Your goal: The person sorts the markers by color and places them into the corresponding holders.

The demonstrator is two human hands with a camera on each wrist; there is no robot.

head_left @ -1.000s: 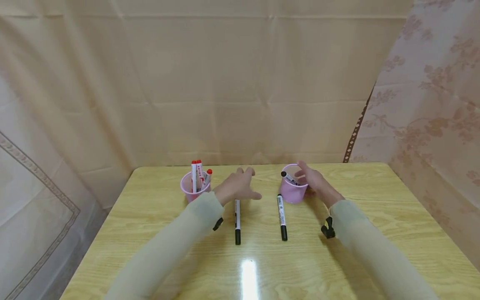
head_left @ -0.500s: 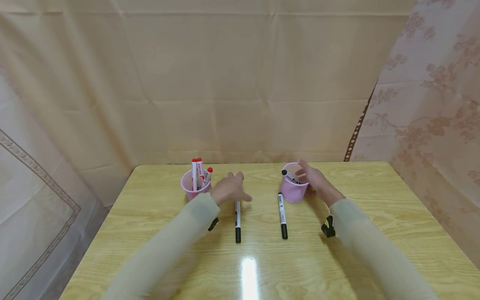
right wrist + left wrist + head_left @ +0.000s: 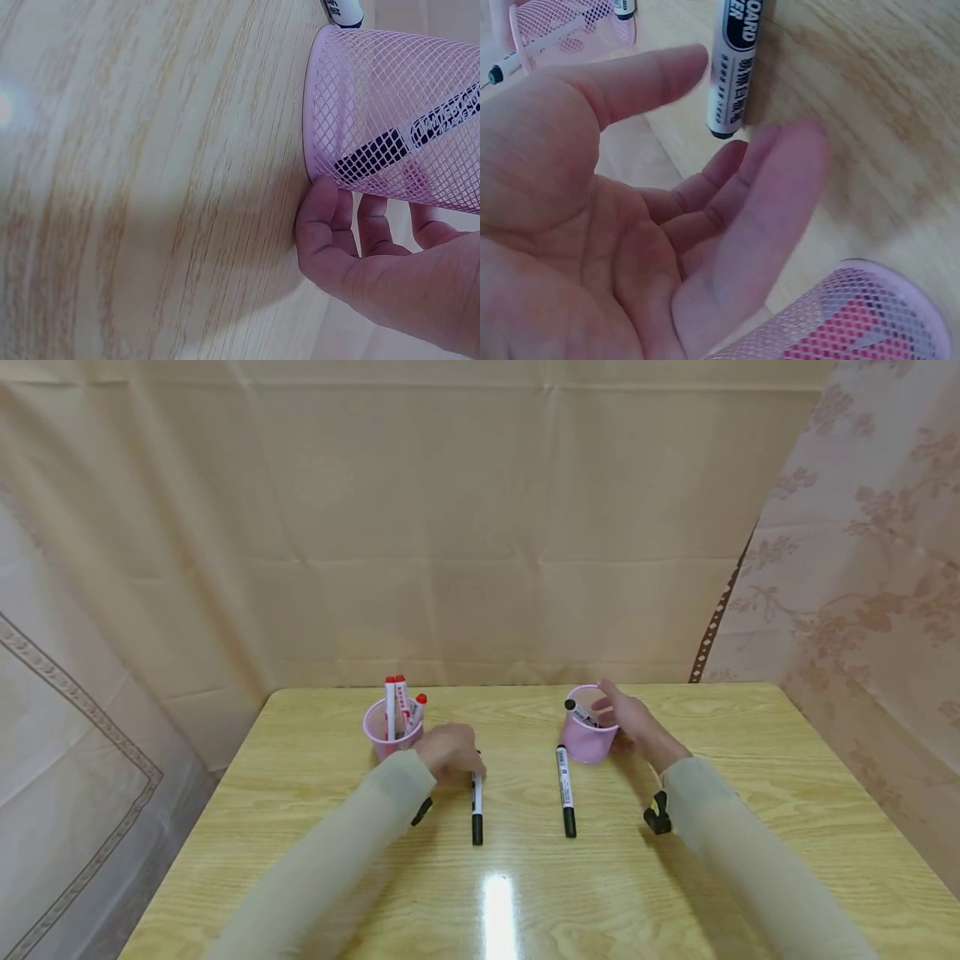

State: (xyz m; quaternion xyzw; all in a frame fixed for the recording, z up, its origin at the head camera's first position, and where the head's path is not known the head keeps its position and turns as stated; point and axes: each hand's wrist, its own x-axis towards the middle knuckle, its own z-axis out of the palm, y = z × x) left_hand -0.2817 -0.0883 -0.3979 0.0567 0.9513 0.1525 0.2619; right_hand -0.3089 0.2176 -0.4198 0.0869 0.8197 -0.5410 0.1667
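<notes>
My left hand point(image 3: 448, 749) reaches down over the far end of a black-capped whiteboard marker point(image 3: 477, 802) lying on the table. In the left wrist view, thumb and fingers stand apart on either side of that marker point(image 3: 733, 75), with a gap still showing. My right hand point(image 3: 633, 722) holds the side of a pink mesh pen cup point(image 3: 588, 746), its bent fingers against the mesh. Inside this cup leans a black-capped marker point(image 3: 446, 120). A second loose marker point(image 3: 566, 789) lies just in front of the cup.
Close by the left hand stands another pink mesh cup point(image 3: 381, 747) with several red-capped markers point(image 3: 402, 702). The wooden table point(image 3: 300, 810) ends at a beige cloth point(image 3: 480, 527) behind, and a floral cloth point(image 3: 870, 610) hangs on the right.
My left hand has moved slightly left and down toward the left marker, its fingers turning downward. The right hand stays at its cup.
</notes>
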